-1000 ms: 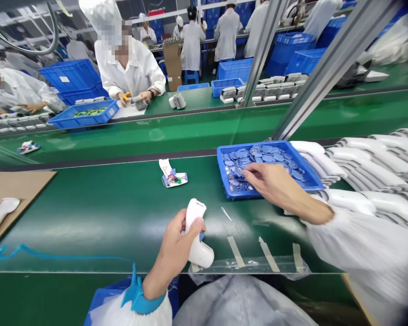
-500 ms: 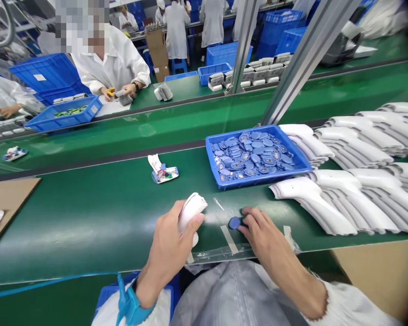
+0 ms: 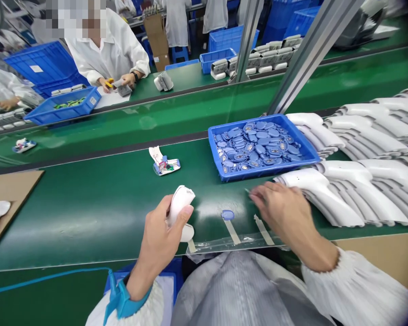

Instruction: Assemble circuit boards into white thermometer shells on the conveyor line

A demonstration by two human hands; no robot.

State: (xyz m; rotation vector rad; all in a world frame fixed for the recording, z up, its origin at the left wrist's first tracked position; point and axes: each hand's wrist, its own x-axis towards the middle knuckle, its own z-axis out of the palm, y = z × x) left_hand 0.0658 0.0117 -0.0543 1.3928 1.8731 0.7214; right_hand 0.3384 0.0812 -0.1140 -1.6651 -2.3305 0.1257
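Note:
My left hand (image 3: pixel 163 235) is closed around a white curved plastic housing (image 3: pixel 181 203), held tilted above the bench near its front edge. Its lower rounded end shows below my thumb. My right hand (image 3: pixel 282 208), smeared by motion, is to the right with its fingertips together. A thin clear strip (image 3: pixel 247 191) pokes out from those fingertips; its full shape cannot be made out. Between my hands a blue oval plastic piece (image 3: pixel 227 215) lies flat on the green bench, touching the top of a tape strip (image 3: pixel 233 233).
A blue tray (image 3: pixel 265 174) full of blue oval pieces stands behind my right hand. Stacked white housings (image 3: pixel 309 181) line the right side. An opened part with wires (image 3: pixel 166 166) lies at the back. Cardboard (image 3: pixel 20 194) is at left; a co-worker (image 3: pixel 112 50) sits opposite.
My right hand has let go of the blue oval piece and moved right and up. The clear strip no longer lies on the bench. My left hand, still holding the housing, shifted slightly left.

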